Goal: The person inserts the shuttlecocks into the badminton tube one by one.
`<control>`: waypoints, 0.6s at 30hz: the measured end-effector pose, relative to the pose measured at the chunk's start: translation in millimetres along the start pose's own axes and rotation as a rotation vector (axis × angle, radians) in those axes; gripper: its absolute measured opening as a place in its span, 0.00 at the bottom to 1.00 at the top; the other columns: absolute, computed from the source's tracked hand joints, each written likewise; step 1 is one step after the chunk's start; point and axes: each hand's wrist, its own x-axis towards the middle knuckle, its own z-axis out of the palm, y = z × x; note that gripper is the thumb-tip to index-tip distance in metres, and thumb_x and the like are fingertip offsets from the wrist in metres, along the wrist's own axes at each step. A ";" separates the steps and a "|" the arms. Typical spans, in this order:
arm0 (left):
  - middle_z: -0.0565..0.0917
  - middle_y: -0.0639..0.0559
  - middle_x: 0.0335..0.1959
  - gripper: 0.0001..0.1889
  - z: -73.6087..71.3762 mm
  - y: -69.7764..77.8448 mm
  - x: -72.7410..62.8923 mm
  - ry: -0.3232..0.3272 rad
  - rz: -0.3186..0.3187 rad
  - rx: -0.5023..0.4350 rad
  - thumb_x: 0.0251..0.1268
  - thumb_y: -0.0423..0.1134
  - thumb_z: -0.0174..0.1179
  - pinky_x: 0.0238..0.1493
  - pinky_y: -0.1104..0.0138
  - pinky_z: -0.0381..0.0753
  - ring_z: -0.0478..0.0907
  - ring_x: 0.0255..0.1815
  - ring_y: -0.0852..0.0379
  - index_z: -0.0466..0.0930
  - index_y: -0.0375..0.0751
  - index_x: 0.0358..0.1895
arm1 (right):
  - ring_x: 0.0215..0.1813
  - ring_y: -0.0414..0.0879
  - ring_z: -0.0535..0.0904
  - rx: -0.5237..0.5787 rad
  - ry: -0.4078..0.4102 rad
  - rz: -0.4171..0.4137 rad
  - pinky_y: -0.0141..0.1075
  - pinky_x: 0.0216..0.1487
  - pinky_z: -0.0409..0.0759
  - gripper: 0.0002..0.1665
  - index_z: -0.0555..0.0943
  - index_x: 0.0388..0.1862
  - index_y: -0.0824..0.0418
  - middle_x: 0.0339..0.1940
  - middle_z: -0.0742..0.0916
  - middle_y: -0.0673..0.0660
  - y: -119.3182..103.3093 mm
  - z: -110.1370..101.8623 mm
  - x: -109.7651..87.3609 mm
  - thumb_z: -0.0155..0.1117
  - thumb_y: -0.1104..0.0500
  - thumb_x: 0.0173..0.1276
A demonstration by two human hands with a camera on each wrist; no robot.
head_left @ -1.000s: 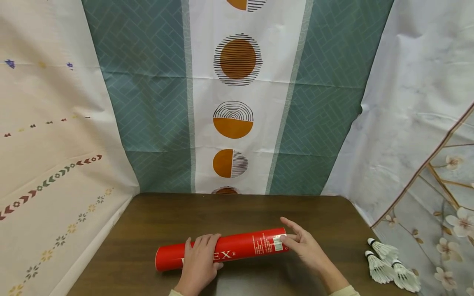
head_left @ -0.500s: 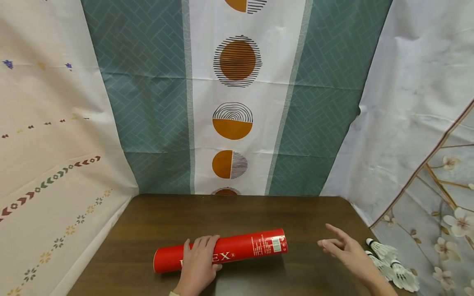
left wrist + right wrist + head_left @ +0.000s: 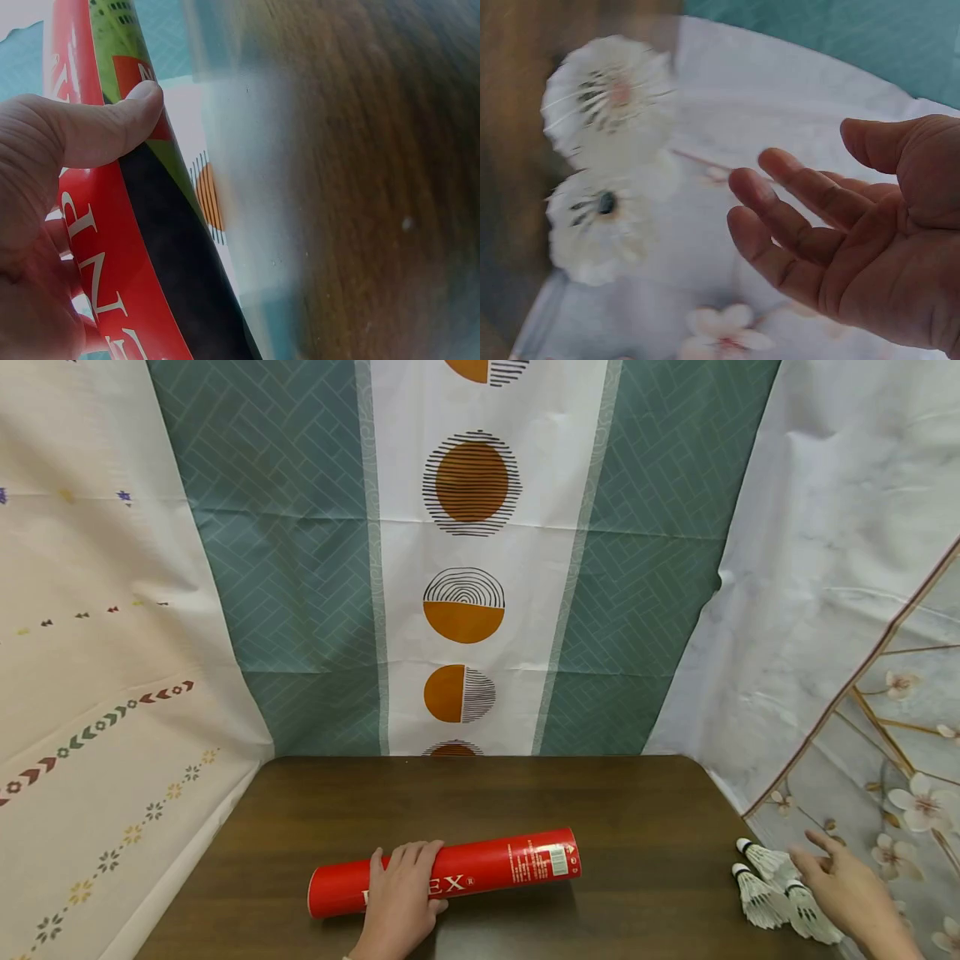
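Red shuttlecock tube (image 3: 517, 860): laid lengthwise on the counter (image 3: 465, 793), crossed by the left fingers (image 3: 411, 860); its barcode end is left uncovered to their right, a shorter stretch to their left.
Left hand (image 3: 401, 897): wrapped about the tube, the fingers bent over the top and the thumb (image 3: 124, 124) pressed against the side, above a black-and-green panel (image 3: 187, 255); the tube is firmly gripped.
Right hand (image 3: 851, 885): held loosely bent, the fingers (image 3: 754, 191) parted from the thumb; nothing is pinched.
Three feather shuttlecocks (image 3: 812, 917): bunched just left of the right fingers, at the counter's right edge; they are partly overlapped by the hand in the head view, while a gap is shown in the right wrist view, so contact cannot be confirmed.
Floral cloth (image 3: 926, 802): seen behind the right fingers.
Just changed: the right fingers have been carried from the barcode end to beside the shuttlecocks; the tube is kept in nearly the same place.
What this means: the tube appears to be steadied by the left fingers alone, and the shuttlecocks are brought within the right fingers' reach, none being held.
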 end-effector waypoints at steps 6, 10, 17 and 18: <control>0.86 0.46 0.60 0.44 -1.0 -0.2 1.0 -0.013 -0.001 -0.009 0.39 0.44 0.89 0.68 0.21 0.63 0.80 0.62 0.41 0.80 0.47 0.66 | 0.59 0.78 0.83 -0.050 -0.010 -0.074 0.63 0.52 0.83 0.45 0.53 0.78 0.86 0.66 0.78 0.86 13.6 15.2 32.2 0.38 0.43 0.90; 0.86 0.46 0.60 0.44 -1.9 -1.5 0.8 -0.018 0.015 -0.008 0.39 0.45 0.89 0.68 0.21 0.64 0.81 0.62 0.40 0.80 0.46 0.66 | 0.59 0.80 0.82 -0.092 0.026 -0.116 0.65 0.53 0.83 0.38 0.60 0.75 0.86 0.61 0.82 0.84 17.8 27.1 48.0 0.44 0.51 0.89; 0.87 0.45 0.59 0.44 -2.0 -5.0 -1.3 -0.009 0.033 0.019 0.38 0.47 0.90 0.66 0.22 0.66 0.82 0.60 0.41 0.80 0.46 0.65 | 0.58 0.84 0.80 -0.102 0.171 -0.131 0.70 0.55 0.79 0.33 0.66 0.69 0.86 0.54 0.86 0.82 24.2 46.4 60.0 0.53 0.56 0.85; 0.87 0.45 0.59 0.44 -2.0 -5.1 -1.3 -0.007 0.034 0.021 0.38 0.47 0.90 0.66 0.22 0.66 0.82 0.60 0.41 0.80 0.46 0.65 | 0.58 0.84 0.80 -0.101 0.211 -0.139 0.70 0.55 0.78 0.32 0.67 0.68 0.86 0.53 0.86 0.81 24.5 48.5 61.0 0.55 0.57 0.84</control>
